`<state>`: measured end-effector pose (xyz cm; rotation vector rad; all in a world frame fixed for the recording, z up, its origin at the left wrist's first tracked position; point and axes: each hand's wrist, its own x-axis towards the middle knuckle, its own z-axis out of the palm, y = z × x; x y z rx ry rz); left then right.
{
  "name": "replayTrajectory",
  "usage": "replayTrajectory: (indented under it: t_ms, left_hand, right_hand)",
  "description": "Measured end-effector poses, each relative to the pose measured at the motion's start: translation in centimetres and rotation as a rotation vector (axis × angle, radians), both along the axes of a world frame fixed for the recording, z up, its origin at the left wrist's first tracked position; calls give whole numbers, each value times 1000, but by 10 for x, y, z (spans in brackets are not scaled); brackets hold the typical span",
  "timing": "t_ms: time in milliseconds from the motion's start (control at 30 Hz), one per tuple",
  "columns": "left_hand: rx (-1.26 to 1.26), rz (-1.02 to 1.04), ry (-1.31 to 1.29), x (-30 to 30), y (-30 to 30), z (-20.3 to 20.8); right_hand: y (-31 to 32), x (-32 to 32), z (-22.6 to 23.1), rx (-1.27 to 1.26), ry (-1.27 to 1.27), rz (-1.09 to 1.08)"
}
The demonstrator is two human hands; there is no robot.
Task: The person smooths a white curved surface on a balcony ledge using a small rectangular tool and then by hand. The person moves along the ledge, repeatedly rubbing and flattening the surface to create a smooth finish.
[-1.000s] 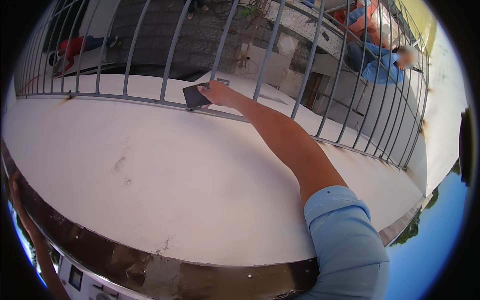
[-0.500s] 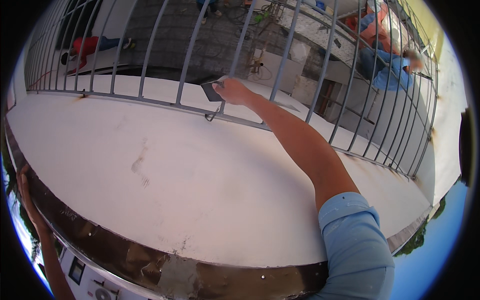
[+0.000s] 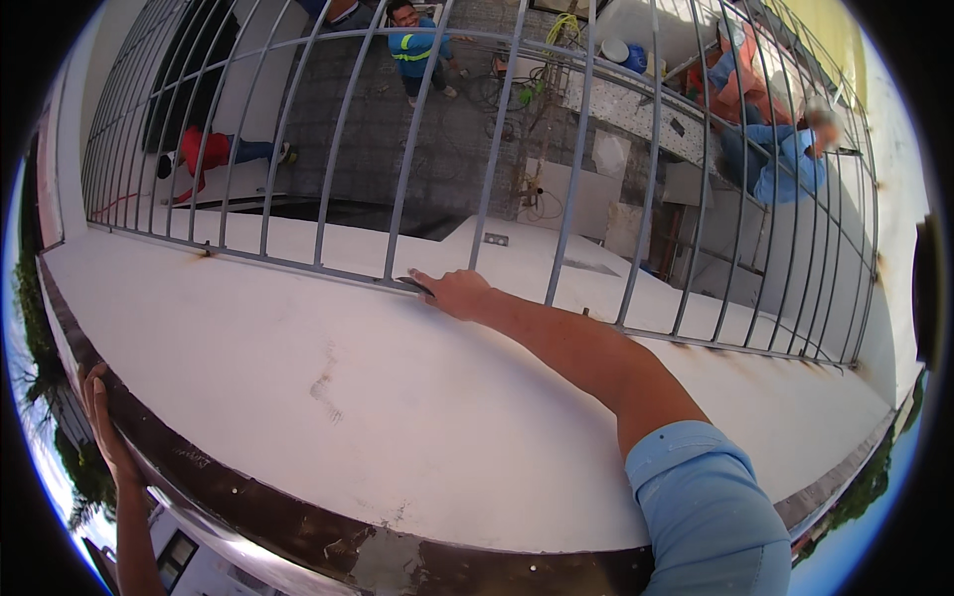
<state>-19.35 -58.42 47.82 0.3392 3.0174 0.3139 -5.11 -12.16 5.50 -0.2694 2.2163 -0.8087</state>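
Observation:
My right hand (image 3: 457, 294) is closed on a scraper (image 3: 416, 286), whose dark thin blade shows almost edge-on. It rests at the bottom rail of a grey metal railing (image 3: 399, 204), just above the white ledge (image 3: 477, 417). The scraper's handle is hidden in my fingers. At the far left my left hand (image 3: 107, 427) grips the outer edge of the ledge, along its dark brown border strip (image 3: 219, 487), with the fingertips hooked over it.
Below the railing, a person in red (image 3: 206, 151) bends by a wall. Another, in a blue shirt with yellow stripes (image 3: 411, 45), stands on the grey floor. At the right is a person in light blue (image 3: 790, 164). White and blue buckets (image 3: 615, 50) stand near cables.
My right hand has drawn the scraper back from between the bars to the bottom rail, turning its blade edge-on. The view has shifted, bringing the person in the striped shirt more fully into sight.

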Motion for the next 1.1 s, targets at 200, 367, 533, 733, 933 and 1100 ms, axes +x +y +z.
replayTrajectory:
  t_ms: [200, 367, 533, 733, 933, 1100]
  left_hand:
    - [20, 80, 60, -3, 2, -5]
    - [-51, -27, 58, -2, -1, -3]
    - [-64, -146, 59, -1, -9, -3]
    - [-210, -317, 124, -2, -21, -2]
    - [-125, -134, 85, -4, -14, -3]
    - [76, 106, -17, -2, -3, 0]
  right_hand:
    - [-4, 27, -39, -130, -158, -30]
    - [5, 38, -44, -210, -101, -130]
    - [-4, 31, -45, -344, -120, -325]
    - [-11, 25, -51, -465, -276, -460]
    - [-11, 30, -51, -429, -203, -495]
    - [3, 27, -59, -425, -440, -534]
